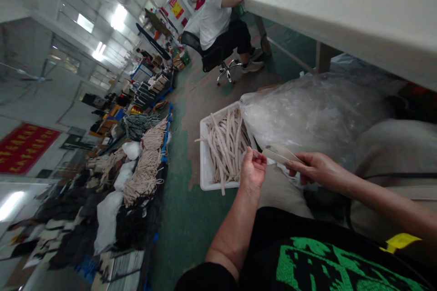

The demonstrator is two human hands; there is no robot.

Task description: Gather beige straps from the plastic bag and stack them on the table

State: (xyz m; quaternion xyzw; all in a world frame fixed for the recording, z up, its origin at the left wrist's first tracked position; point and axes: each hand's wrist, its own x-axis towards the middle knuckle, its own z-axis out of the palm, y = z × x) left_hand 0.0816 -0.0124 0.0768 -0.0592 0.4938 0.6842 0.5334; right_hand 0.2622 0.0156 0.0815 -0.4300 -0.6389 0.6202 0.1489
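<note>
In my right hand (pixel 312 168) is a flat beige strap (pixel 276 156), gripped between thumb and fingers and folded into a narrow loop that points left. Close to the strap's left end, my left hand (pixel 253 169) is closed with its fingers curled and its thumb up. Whether anything lies between those fingers is too small to make out. Beyond my left hand, a white plastic tray (pixel 205 170) stands low, filled with a loose heap of similar beige straps (pixel 225 141). Some strap ends stick out over its rim.
A clear plastic bag (pixel 300 109) bulges beside the tray, under a pale table (pixel 341 4). A co-worker (pixel 215 13) sits on a wheeled chair at the table's far end. Bundled straps (pixel 145 173) and sacks lie stacked on the left across a green floor (pixel 182 218).
</note>
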